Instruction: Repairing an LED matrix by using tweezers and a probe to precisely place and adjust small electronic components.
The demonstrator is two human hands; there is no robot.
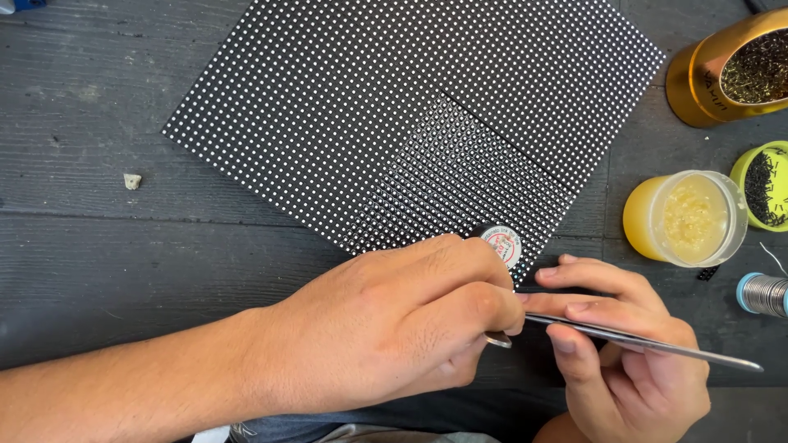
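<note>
Dark grey wooden tabletop (98,246), with coarse grain lines and a seam running across, is filling the frame. Lying on it at upper centre is a large square black panel (410,115), turned like a diamond and covered in a regular grid of tiny white dots; 1 patch near its lower corner is looking glossier and more ridged.

At lower centre, the left hand (386,328) is reaching in from the lower left of the frame, its fingers curled together and pinching the tip of slim metal tweezers (640,344). The tweezers are stretching toward the lower right as a thin, shiny, tapering strip. The right hand (632,361), at lower right, is lying under them, fingers closed around their shaft. Just above the left knuckles, a small round white cap (502,244) with red markings is resting on the panel's lower corner.

Along the right edge are sitting a gold metal tin (714,74) of dark wiry wool, a yellow translucent jar (685,217) of pale paste, a lime-green tub (759,184) of tiny black parts, and a solder spool (763,294).

A small pale crumb (131,180) is lying at left.
</note>
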